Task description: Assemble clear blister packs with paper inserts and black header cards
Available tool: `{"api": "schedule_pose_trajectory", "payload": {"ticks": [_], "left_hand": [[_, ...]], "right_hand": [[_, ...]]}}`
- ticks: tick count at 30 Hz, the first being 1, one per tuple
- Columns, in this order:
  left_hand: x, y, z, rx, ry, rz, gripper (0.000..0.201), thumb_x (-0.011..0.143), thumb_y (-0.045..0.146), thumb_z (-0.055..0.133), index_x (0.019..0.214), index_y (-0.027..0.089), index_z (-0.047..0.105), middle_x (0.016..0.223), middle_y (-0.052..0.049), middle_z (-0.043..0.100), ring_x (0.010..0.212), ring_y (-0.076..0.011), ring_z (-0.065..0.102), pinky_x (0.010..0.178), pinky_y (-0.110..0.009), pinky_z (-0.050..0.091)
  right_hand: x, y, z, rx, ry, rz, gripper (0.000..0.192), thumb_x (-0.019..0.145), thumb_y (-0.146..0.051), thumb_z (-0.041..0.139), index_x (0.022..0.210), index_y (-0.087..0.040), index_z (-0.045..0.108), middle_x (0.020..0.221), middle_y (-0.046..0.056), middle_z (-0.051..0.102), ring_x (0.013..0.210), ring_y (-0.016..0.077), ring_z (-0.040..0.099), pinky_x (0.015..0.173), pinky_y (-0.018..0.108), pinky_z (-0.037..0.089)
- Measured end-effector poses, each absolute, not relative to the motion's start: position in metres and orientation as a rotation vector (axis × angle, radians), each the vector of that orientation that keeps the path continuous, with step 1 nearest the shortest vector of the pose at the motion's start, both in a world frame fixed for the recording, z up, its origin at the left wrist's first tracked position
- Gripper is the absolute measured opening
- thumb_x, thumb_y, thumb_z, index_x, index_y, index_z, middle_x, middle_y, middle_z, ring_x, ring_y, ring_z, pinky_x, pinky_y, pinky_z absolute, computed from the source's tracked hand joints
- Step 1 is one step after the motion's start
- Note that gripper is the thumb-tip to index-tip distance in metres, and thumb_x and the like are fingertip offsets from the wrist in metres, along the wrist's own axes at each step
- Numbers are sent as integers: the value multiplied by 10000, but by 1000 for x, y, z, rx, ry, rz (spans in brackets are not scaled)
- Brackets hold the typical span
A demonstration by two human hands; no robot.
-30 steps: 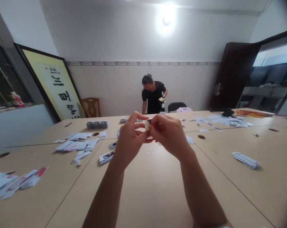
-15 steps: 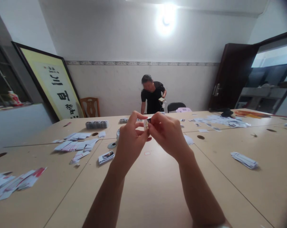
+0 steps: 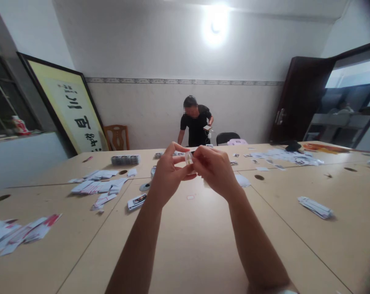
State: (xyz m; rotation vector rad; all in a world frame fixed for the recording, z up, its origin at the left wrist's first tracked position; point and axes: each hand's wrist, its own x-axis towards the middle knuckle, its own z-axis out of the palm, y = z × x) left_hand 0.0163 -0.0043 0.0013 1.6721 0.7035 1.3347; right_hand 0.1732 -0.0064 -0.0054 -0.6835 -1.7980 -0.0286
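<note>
Above the middle of the table, my left hand (image 3: 169, 173) pinches a small clear, whitish piece (image 3: 188, 158) between thumb and fingertips. My right hand (image 3: 214, 169) meets it from the other side, its fingers closed at the piece's right edge. The piece is too small and partly covered to tell its kind. A pale edge of something shows below my right hand. Behind my left forearm lie a small stack of printed cards (image 3: 137, 202) and a round grey disc (image 3: 144, 187), partly covered.
White paper slips (image 3: 99, 187) lie in piles on the left; a bundle of folded papers (image 3: 315, 207) lies right. Dark stacked items (image 3: 125, 159) stand farther back. Scattered papers (image 3: 290, 157) cover the far right. A person in black (image 3: 199, 126) leans over the table's far side.
The dark patch seen between my fingers no longer shows, and more of the clear piece is visible. My hands have shifted slightly. The person opposite has moved an arm slightly outward.
</note>
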Motion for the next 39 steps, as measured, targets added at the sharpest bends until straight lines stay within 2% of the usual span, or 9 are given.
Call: {"api": "schedule_pose_trajectory", "payload": {"ticks": [9,13,19,26,31,39], "left_hand": [[15,-1,3,1589,611,1286,494,708,247,871,1008,227,478,757,32,707,643,-136,726,676,-283,647],[15,-3,3,1589,607,1268,491,738,266,856,1097,231,521,714,35,701,625,-121,707,684,-271,643],[18,-4,4,1553,612,1292,520,741,325,863,1148,219,557,608,64,641,589,-123,687,655,-267,644],[17,-5,3,1547,645,1316,528,763,282,843,1193,222,543,784,0,741,663,-154,731,638,-270,646],[15,-6,3,1554,624,1293,502,783,261,822,1199,226,545,779,4,741,652,-141,725,631,-249,642],[17,-7,4,1556,632,1312,483,773,263,823,1176,216,563,759,7,723,639,-127,702,603,-224,630]], "right_hand": [[174,-1,-8,-646,-1745,74,205,868,-117,569,704,-206,484,652,-44,524,555,87,465,530,245,365],[174,1,-9,-656,-1723,119,193,850,-117,579,703,-207,492,630,-45,540,544,90,494,519,243,379],[174,2,-11,-661,-1660,147,161,809,-116,590,698,-205,514,589,-54,535,497,84,509,474,226,391],[176,4,-10,-574,-1609,314,163,841,-157,605,700,-204,539,530,-70,542,429,88,567,413,202,432],[177,4,-9,-478,-1535,521,172,846,-157,621,699,-207,545,499,-79,540,394,83,572,370,178,447],[181,11,-11,-376,-1458,617,162,848,-173,629,708,-217,562,462,-92,518,350,79,547,328,164,429]]}}
